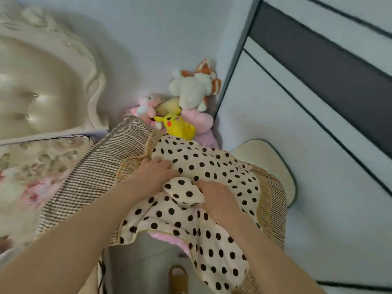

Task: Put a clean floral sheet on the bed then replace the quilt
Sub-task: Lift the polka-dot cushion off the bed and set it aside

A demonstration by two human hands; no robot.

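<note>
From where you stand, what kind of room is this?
Most likely a bedroom: a tufted headboard, a floral sheet on the bed, a polka-dot quilt, and plush toys piled in the corner.

Quilt [191, 187]: toys [182, 111] lying behind it; bed [31, 166] lying to its left; cushion [273, 166] sitting at its right; both hands [157, 172] resting on it.
</note>
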